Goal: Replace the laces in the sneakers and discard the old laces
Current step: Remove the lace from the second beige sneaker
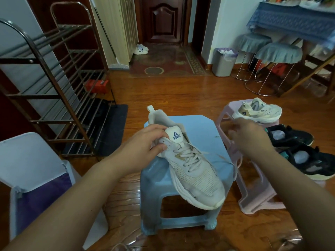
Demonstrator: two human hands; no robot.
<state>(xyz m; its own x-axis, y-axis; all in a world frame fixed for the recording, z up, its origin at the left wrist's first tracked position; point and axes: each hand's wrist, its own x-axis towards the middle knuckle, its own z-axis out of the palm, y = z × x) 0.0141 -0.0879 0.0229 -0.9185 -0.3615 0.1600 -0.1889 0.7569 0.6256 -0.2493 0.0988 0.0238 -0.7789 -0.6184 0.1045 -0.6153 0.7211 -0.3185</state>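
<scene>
Two hands work over a blue stool [204,124]: left hand [145,144] fingers clamped on the white sneaker [195,176] lying there; right hand [248,136] blurred, fingers' state unclear, beside the loose lace [233,165]

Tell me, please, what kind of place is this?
Probably the entrance area of a home. A metal shoe rack stands on the left, a wooden door with slippers beside it is ahead, and plastic stools sit on the wooden floor.

One head-worn wide-angle view looks forward and down from close above the blue stool [204,127], both forearms reaching in from the bottom edge; the wooden floor [163,91] and far door [164,20] fill the top.
</scene>
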